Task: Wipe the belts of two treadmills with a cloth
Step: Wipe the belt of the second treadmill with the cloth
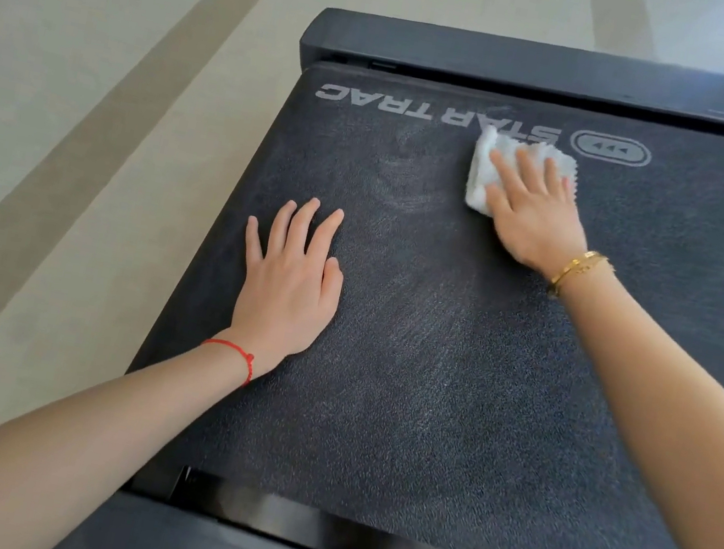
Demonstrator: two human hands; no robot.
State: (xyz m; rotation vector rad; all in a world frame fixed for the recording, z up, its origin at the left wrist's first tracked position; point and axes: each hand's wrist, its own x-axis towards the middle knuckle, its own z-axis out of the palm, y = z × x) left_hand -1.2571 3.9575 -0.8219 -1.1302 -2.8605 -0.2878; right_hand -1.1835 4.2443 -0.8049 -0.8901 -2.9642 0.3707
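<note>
Now cloth (505, 164) under right grip (531, 207), on belt (432, 359).

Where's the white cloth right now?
Head view: the white terry cloth lies under the right hand on the black treadmill belt, beside the printed logo.

The right hand (537, 208) lies flat with straight fingers (510, 174) on a folded white cloth (482, 184), pressing it onto the dark treadmill belt (432, 359) just below the upside-down "STAR TRAC" lettering (437, 113). The left hand (291, 281) rests palm-down on the belt near its left edge, fingers spread, well apart from the cloth. A red string bracelet (239, 356) circles the left wrist, a gold bangle (578, 269) the right, and pale floor (94, 82) lies left of the treadmill.
</note>
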